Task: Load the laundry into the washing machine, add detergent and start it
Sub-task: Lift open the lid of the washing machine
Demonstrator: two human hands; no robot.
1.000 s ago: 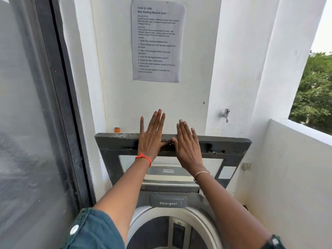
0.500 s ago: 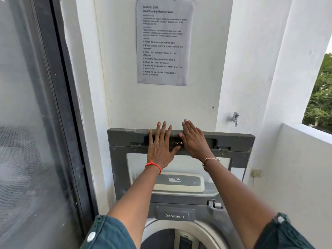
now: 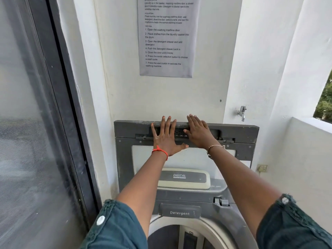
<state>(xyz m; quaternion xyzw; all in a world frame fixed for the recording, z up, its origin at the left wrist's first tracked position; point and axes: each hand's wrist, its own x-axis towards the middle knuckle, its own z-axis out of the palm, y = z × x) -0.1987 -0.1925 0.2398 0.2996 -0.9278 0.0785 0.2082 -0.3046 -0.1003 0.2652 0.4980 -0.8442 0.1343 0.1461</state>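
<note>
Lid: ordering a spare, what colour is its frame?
Dark grey; lid shows best in head view.

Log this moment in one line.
lid raised | left hand flat on lid | right hand flat on lid

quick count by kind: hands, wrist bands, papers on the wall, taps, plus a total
hands: 2, left hand and right hand
wrist bands: 2, red thread and beaded bracelet
paper on the wall: 1
tap: 1
total: 6
</note>
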